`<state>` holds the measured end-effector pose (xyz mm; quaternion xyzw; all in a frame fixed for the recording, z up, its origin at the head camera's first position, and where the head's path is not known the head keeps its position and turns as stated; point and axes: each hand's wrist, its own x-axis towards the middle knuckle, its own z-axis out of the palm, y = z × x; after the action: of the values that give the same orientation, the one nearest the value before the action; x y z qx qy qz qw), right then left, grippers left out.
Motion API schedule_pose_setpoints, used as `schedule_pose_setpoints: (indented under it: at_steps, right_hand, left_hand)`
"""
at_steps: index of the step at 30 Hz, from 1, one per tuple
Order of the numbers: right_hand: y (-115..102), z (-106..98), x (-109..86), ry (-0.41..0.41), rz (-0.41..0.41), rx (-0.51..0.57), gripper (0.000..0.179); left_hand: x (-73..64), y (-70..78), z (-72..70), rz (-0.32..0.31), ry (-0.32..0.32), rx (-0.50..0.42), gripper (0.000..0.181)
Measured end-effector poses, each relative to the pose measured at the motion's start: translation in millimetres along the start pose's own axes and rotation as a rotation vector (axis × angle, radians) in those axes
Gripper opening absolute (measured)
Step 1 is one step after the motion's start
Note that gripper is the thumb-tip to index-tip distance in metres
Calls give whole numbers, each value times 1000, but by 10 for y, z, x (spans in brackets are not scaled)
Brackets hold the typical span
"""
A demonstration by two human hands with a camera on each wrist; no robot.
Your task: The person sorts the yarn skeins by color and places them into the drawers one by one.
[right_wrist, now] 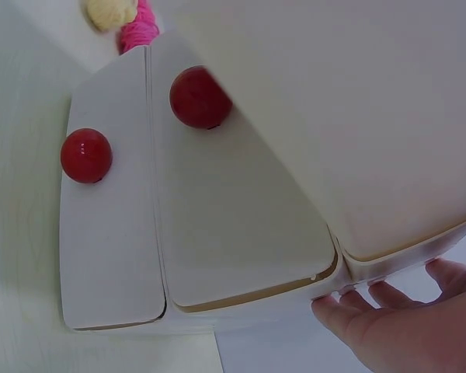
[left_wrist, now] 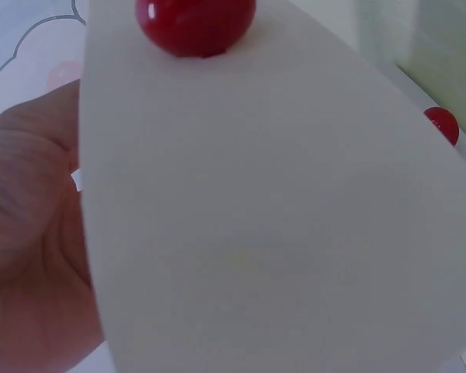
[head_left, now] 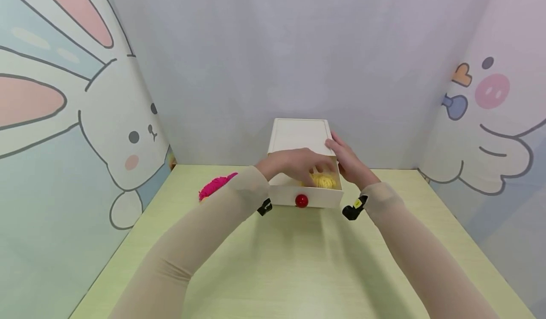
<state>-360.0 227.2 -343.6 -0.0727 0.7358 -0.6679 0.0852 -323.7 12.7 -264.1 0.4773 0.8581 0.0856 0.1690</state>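
Yellow yarn [head_left: 326, 181] lies in the pulled-out drawer [head_left: 322, 198] just below and right of frame centre, the left grip [head_left: 298, 163] touching it, pinching or not I cannot tell, best worked gently while the uncurled right grip [head_left: 350, 163] steadies the cabinet [head_left: 300, 134].

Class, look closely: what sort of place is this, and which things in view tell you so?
Probably a small indoor booth for tabletop work: a pale table, a plain backdrop behind it, and a side wall bearing a large cartoon rabbit.
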Motion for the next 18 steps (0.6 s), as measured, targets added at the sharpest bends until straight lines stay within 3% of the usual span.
schedule_pose_setpoints:
  at_steps: [8,13,18]
  right_hand:
    - [0,15,7,16,4,-3,68]
    - [-9,30,3,19,4,-2,67]
    - [-1,34,12,30,7,-15,68]
  left_hand:
    - [-217,-88,-88,-10,79,-44,59]
    - [-450,-131,-179,-33,145,-81,54]
    - [-700,-279,-273,-27,198,-101,53]
